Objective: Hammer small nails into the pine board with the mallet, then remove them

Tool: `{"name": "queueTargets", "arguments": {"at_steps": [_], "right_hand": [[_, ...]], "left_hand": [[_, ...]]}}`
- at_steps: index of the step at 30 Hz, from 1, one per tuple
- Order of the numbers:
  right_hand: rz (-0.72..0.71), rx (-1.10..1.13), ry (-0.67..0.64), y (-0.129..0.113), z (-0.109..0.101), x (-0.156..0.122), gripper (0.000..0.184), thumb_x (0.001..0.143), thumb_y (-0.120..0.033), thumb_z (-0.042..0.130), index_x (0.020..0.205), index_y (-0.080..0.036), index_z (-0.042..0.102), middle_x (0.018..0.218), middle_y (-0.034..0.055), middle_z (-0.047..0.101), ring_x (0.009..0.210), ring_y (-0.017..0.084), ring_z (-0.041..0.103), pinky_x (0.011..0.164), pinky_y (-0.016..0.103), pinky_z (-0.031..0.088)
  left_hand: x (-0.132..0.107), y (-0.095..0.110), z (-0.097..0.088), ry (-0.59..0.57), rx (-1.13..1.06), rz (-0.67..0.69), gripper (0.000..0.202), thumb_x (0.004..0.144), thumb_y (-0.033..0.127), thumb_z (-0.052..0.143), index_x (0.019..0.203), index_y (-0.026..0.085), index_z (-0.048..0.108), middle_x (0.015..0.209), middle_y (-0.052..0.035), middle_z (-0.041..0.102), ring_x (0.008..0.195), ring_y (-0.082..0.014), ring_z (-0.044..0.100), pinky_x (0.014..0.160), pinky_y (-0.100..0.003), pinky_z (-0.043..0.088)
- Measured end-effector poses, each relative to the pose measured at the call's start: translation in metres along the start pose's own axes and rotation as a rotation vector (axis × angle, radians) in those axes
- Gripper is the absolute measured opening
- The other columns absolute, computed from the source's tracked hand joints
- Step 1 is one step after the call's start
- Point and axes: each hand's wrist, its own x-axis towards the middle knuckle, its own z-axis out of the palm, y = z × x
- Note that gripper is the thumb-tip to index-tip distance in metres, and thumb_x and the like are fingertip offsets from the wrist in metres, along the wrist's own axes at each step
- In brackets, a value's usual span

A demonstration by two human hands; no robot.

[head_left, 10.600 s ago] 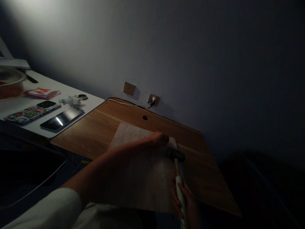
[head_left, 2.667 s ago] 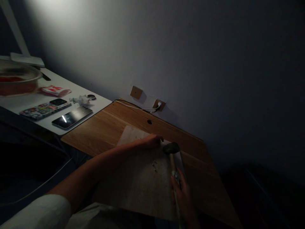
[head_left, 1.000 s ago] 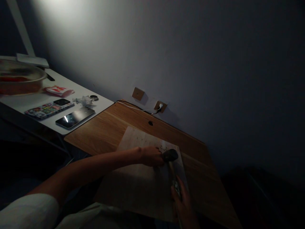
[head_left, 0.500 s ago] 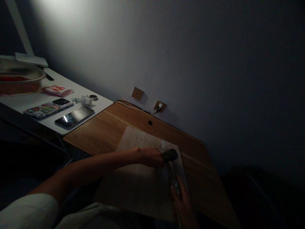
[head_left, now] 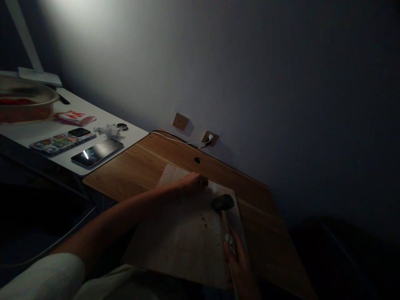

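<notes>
Steady fingers at twelve o'clock, mallet waiting at two

Taking the pale wooden board as a clock face, the left hand is over its far edge at twelve, fingers curled in together; whether they pinch something is too dark to tell. The right hand is at four, wrapped around the handle of the mallet, whose dark head stands at two; whether that head touches the wood is unclear. Small metal pieces, apparently nails, lie loose just off the centre toward three.

If the work is setting a nail, good practice would be to hold it upright and low between the fingertips, begin with light taps, then draw the left hand away before hitting harder. The mallet face should land square. The loose pieces could roll under vibration, so keeping them clear of the striking spot seems wise. More light from the ten o'clock side, where the smartphone lies, would help aim.
</notes>
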Motion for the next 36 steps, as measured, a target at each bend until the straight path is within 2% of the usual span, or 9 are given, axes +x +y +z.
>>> {"name": "queueTargets", "arguments": {"at_steps": [7, 9, 12, 14, 18, 22, 28, 32, 36], "right_hand": [[0.003, 0.013, 0.008, 0.001, 0.002, -0.001, 0.078, 0.079, -0.077, 0.067, 0.140, -0.029, 0.067, 0.090, 0.0059, 0.073, 0.091, 0.029, 0.072, 0.069, 0.035, 0.059], [0.035, 0.017, -0.019, 0.000, 0.004, -0.001, 0.080, 0.080, -0.077, 0.066, 0.143, -0.028, 0.064, 0.084, 0.0043, 0.070, 0.077, 0.026, 0.070, 0.060, 0.032, 0.057], [0.122, 0.017, -0.061, -0.007, 0.009, -0.001, 0.085, 0.085, -0.077, 0.058, 0.153, -0.026, 0.053, 0.074, -0.0005, 0.063, 0.049, 0.016, 0.055, 0.043, 0.027, 0.045], [0.130, 0.041, -0.083, -0.017, 0.013, 0.003, 0.089, 0.086, -0.076, 0.057, 0.157, -0.023, 0.046, 0.074, -0.0023, 0.062, 0.044, 0.013, 0.049, 0.040, 0.025, 0.040], [0.077, 0.062, -0.113, -0.039, 0.024, 0.017, 0.090, 0.084, -0.071, 0.061, 0.157, -0.019, 0.045, 0.068, -0.0055, 0.056, 0.042, 0.012, 0.046, 0.037, 0.023, 0.039], [0.019, 0.048, -0.104, -0.052, 0.035, 0.030, 0.081, 0.087, -0.064, 0.060, 0.154, -0.020, 0.049, 0.071, -0.0046, 0.056, 0.041, 0.012, 0.045, 0.034, 0.023, 0.035], [-0.008, -0.014, -0.118, -0.051, 0.041, 0.037, 0.075, 0.089, -0.059, 0.059, 0.151, -0.018, 0.053, 0.075, 0.0009, 0.062, 0.047, 0.015, 0.051, 0.042, 0.027, 0.042], [-0.027, -0.046, -0.112, -0.050, 0.040, 0.038, 0.072, 0.090, -0.059, 0.058, 0.150, -0.019, 0.056, 0.074, 0.0011, 0.063, 0.049, 0.015, 0.053, 0.045, 0.027, 0.044], [-0.060, -0.042, -0.069, -0.050, 0.040, 0.036, 0.068, 0.089, -0.057, 0.061, 0.145, -0.017, 0.061, 0.070, 0.0022, 0.062, 0.056, 0.020, 0.059, 0.048, 0.029, 0.048]], "left_hand": [[-0.005, -0.002, 0.000, -0.013, 0.012, 0.019, 0.024, 0.078, 0.008, 0.065, 0.096, 0.020, 0.075, 0.094, -0.0014, 0.075, 0.083, -0.0142, 0.067, 0.071, -0.021, 0.046], [-0.005, -0.002, 0.001, -0.009, 0.029, 0.033, 0.023, 0.079, 0.011, 0.066, 0.098, 0.019, 0.075, 0.094, -0.0020, 0.075, 0.082, -0.0144, 0.067, 0.071, -0.022, 0.046], [-0.004, -0.003, 0.002, -0.006, 0.034, 0.038, 0.019, 0.081, 0.012, 0.066, 0.097, 0.018, 0.075, 0.093, -0.0029, 0.075, 0.080, -0.0141, 0.066, 0.070, -0.022, 0.045], [-0.004, -0.004, 0.002, -0.008, 0.027, 0.043, 0.022, 0.082, 0.010, 0.065, 0.100, 0.018, 0.074, 0.093, -0.0027, 0.076, 0.081, -0.0137, 0.067, 0.071, -0.021, 0.045], [-0.005, -0.005, 0.002, 0.000, -0.016, 0.043, 0.041, 0.080, 0.008, 0.064, 0.120, 0.018, 0.069, 0.095, -0.0027, 0.076, 0.081, -0.0138, 0.068, 0.072, -0.021, 0.047], [-0.005, -0.004, 0.002, 0.007, -0.064, 0.039, 0.047, 0.079, 0.007, 0.065, 0.124, 0.017, 0.066, 0.095, -0.0032, 0.077, 0.082, -0.0155, 0.070, 0.073, -0.022, 0.049], [-0.005, -0.003, 0.003, 0.027, -0.073, 0.040, 0.047, 0.078, 0.007, 0.069, 0.125, 0.016, 0.065, 0.098, -0.0057, 0.078, 0.081, -0.0175, 0.071, 0.073, -0.024, 0.049], [-0.004, -0.004, 0.005, 0.035, -0.076, 0.047, 0.047, 0.080, 0.009, 0.070, 0.126, 0.016, 0.064, 0.097, -0.0060, 0.077, 0.083, -0.0192, 0.071, 0.072, -0.025, 0.049], [-0.004, -0.007, 0.006, 0.053, -0.049, 0.027, 0.047, 0.078, 0.012, 0.071, 0.125, 0.016, 0.065, 0.093, -0.0051, 0.076, 0.081, -0.0193, 0.071, 0.069, -0.025, 0.048]]}}
